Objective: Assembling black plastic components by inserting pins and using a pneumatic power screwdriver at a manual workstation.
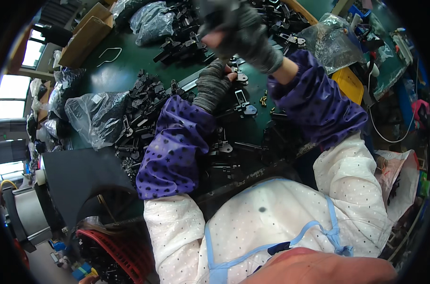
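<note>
Table full of black metal parts

The table is green, and it is the biggest thing here. One brown box is at the far left. One red basket sits low on the left with dark things in it. Two purple sleeves with dark stars cover the arms. I count three big see-through bags on the table: one on the left, one at the far side and one on the right. The black metal parts lie in heaps, too many to count. One yellow tray is by the right sleeve.

There are two hands in grey gloves. The right hand is just past the other one and looks blurry. I cannot tell how far open its fingers are, or what they hold. The left hand is by one silver bar. Its fingers are bent, tips close together, at one metal piece with a round silver end, near the middle of the table. I cannot tell if they pinch it.

One bent wire lies at the left. Tiny gold screws lie on the right, too small to count.
</note>
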Demonstrator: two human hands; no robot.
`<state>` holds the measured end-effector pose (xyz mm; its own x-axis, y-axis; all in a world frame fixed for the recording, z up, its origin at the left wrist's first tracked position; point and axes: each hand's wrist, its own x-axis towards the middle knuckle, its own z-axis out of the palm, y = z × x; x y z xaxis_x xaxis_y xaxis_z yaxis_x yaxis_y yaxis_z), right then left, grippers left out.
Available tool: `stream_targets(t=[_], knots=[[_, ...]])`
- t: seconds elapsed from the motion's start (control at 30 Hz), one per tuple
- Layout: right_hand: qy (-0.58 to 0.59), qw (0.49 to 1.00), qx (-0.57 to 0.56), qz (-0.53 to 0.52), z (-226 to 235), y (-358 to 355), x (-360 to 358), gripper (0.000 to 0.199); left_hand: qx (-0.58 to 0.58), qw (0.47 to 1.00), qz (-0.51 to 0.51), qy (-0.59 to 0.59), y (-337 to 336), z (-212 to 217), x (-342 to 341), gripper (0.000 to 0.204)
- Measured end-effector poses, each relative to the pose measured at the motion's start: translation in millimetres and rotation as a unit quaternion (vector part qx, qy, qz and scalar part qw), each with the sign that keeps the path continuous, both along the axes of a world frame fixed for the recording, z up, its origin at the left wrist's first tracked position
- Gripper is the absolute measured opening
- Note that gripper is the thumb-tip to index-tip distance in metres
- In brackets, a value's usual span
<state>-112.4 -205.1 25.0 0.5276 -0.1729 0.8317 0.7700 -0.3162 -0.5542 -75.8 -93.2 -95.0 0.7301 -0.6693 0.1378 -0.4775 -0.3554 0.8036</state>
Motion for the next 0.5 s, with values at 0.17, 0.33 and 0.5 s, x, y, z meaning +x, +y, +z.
stream_targets(t=[0.17, 0.33, 0.5], knots=[[0.213, 0.934, 0.159, 0.238, -52.2, -65.6, 19.2, 0.029, -0.024, 1.000, 0.013, -0.007, -4.3, 8.4, -6.1, 0.013], [0.208, 0.948, 0.194, 0.145, -92.6, -74.6, 28.2, 0.033, -0.028, 0.998, 0.014, -0.046, -6.1, 5.4, -6.3, 0.015], [0.236, 0.937, 0.207, 0.152, -116.3, -86.1, 40.4, 0.032, 0.011, 0.997, 0.026, -0.071, -4.5, 11.0, -9.1, 0.016]])
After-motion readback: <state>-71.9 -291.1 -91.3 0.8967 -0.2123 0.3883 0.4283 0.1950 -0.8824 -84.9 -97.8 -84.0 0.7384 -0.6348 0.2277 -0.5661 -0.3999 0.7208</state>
